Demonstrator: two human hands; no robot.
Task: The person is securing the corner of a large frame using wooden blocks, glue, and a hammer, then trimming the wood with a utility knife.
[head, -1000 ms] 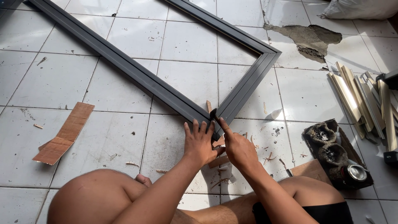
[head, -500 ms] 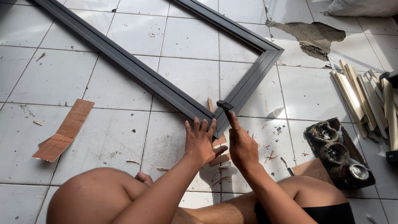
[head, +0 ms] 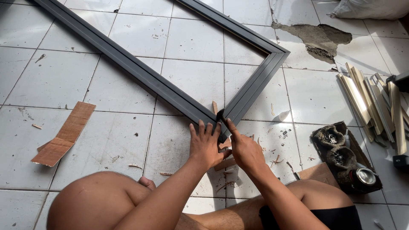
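Note:
A dark grey metal frame [head: 140, 72] lies flat on the white tiled floor, with its near corner pointing at me. My left hand [head: 205, 145] rests palm down with spread fingers on the frame's near corner. My right hand [head: 243, 149] is beside it, its forefinger stretched to the corner joint, where a small dark piece [head: 220, 115] sits at the fingertip. Small wood slivers [head: 226, 164] lie under and around both hands. My bare knees are at the bottom of the view.
A torn strip of brown cardboard [head: 64, 134] lies at the left. A bundle of pale metal profiles [head: 370, 102] is at the right. A dark box with small tins [head: 345, 157] stands near my right knee. A broken floor patch [head: 317, 40] shows at the far right.
Both hands stay at the frame's near corner. The right forefinger has shifted slightly along the joint; the view has drifted a little.

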